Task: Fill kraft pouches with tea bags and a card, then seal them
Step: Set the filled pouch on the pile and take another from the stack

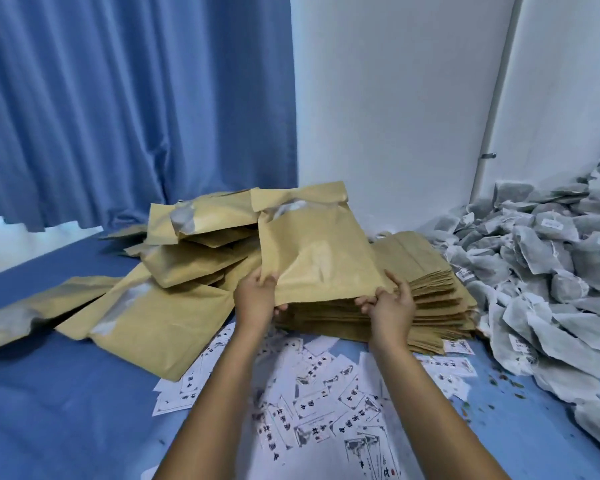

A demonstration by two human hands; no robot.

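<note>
Above the stack of empty pouches [426, 299], the left hand [257, 299] and right hand [390, 303] each grip a bottom corner of one kraft pouch [312, 244], holding it upright, likely so its contents settle away from the mouth before sealing.

Bare blue cloth [66, 393] lies open at left; filled pouches [174, 271], cards [319, 403] and tea bags [551, 271] crowd elsewhere.
</note>
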